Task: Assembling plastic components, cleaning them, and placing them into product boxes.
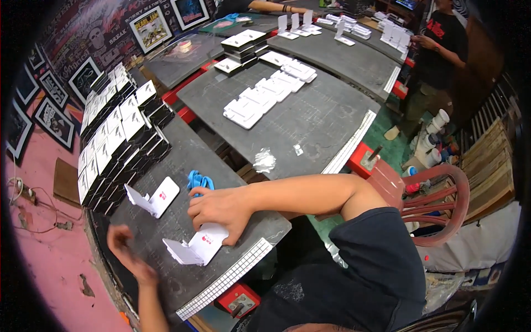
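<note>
My right hand (221, 213) lies over the far end of a white folding stand (207, 243) with a small red mark, its thumb at one side and bent fingers at the other; it grips the stand's base against the table. The stand's other panel is tilted up toward the left. My left hand (130, 252), a little blurred, hovers left of this stand with loosely bent, parted fingers and nothing seen in it. A second white stand (166, 196), also half unfolded, sits farther off. Just beyond my right fingers is a crumpled blue cloth (199, 181).
Tall stacks of black-and-white boxes (124, 133) fill the left far side of my dark table (188, 144). A neighbouring table holds a row of white stands (265, 97) and more boxes (240, 44). A red plastic chair (437, 205) and another person (440, 50) are to the right.
</note>
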